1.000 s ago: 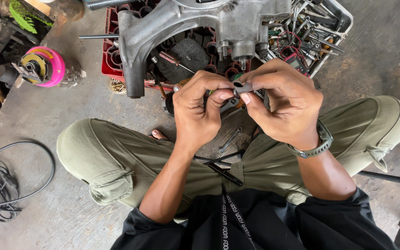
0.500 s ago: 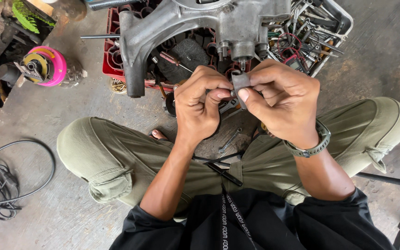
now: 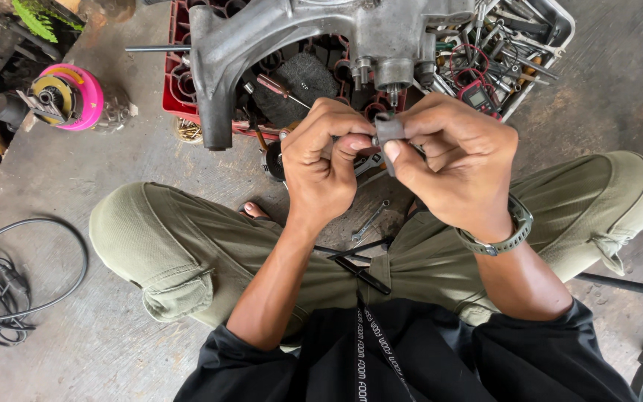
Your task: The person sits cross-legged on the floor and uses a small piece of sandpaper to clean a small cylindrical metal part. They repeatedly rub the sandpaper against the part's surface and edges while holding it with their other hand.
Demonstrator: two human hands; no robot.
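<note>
My left hand and my right hand meet in front of me, both pinching a small dark grey metal part between thumbs and fingertips. My right wrist carries a grey watch. Just beyond the hands stands a large grey cast-metal engine casing resting on a red crate. I sit cross-legged in olive trousers on a concrete floor, with a small wrench lying between my legs.
A metal tray full of wrenches and tools stands at the back right. A pink round tool sits far left, black cables coil at left, and a black chair leg shows at right.
The hands have stayed together on the small part, fingers shifting slightly as they turn it. Everything else is as before.
</note>
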